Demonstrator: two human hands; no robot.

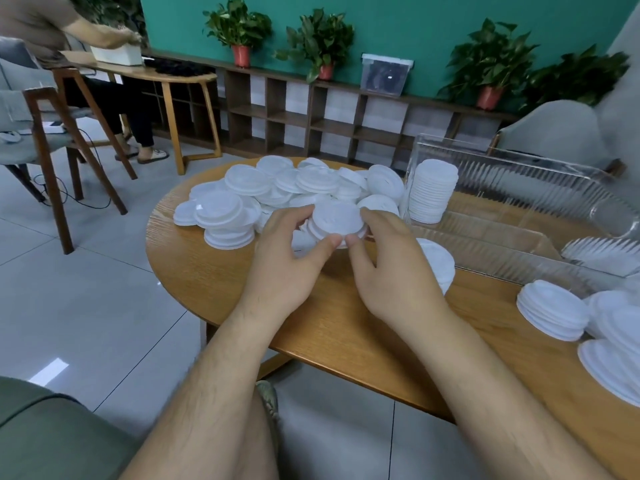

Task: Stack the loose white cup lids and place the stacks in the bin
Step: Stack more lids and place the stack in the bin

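Observation:
A small stack of white cup lids [337, 218] sits between my two hands above the wooden table [214, 271]. My left hand [289, 261] grips its left edge with curled fingers and thumb. My right hand [388, 268] grips the right edge the same way. Behind them lies a heap of loose white lids [277, 188]. A clear ribbed plastic bin [512, 209] stands at the right, with a tall stack of lids [434, 190] at its left end.
More lid stacks [554, 313] lie at the table's right edge, and one lid [438, 261] rests beside my right hand. Another person sits at a far-left table. A shelf with potted plants [320, 43] lines the green wall.

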